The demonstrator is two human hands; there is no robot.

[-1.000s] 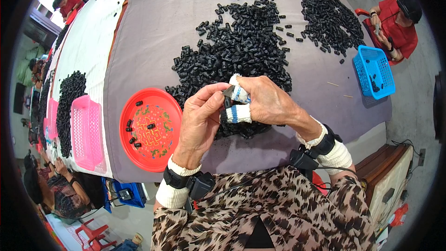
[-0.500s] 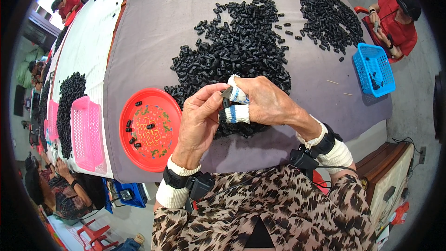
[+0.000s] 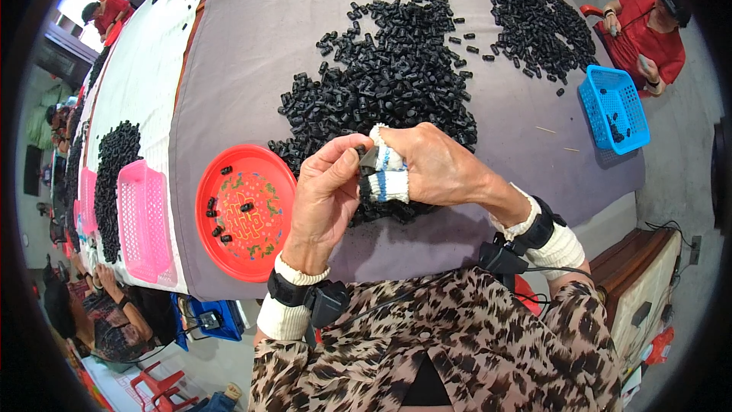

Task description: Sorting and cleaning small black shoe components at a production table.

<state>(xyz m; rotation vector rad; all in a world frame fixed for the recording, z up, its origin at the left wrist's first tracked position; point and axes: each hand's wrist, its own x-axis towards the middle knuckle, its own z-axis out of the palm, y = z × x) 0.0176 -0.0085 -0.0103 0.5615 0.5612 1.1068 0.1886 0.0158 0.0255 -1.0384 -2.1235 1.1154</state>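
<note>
My left hand [image 3: 323, 191] pinches a small black cylindrical piece [image 3: 361, 150] between thumb and fingertips. Close against it, my right hand [image 3: 444, 165] is closed on a small flat grey blade [image 3: 370, 159], whose handle, if any, is hidden. White knitted covers with blue marks [image 3: 391, 185] wrap fingers of the right hand. Both hands are above the near end of a large heap of similar black pieces [image 3: 381, 95]. To the left of my left hand, a red plate [image 3: 217, 255] holds several black pieces.
A pink basket [image 3: 142, 221] stands left of the plate, beside another black heap [image 3: 118, 175]. At the right edge of the grey-covered table [image 3: 526, 175] is a blue basket [image 3: 640, 141] with a few pieces. A co-worker in red [image 3: 648, 38] sits beyond it. Two thin sticks lie nearby.
The blade and black piece have shifted slightly between my fingertips, and the blade is turned more upright. My arms stay nearly in place. The co-worker's hands at right have moved apart.
</note>
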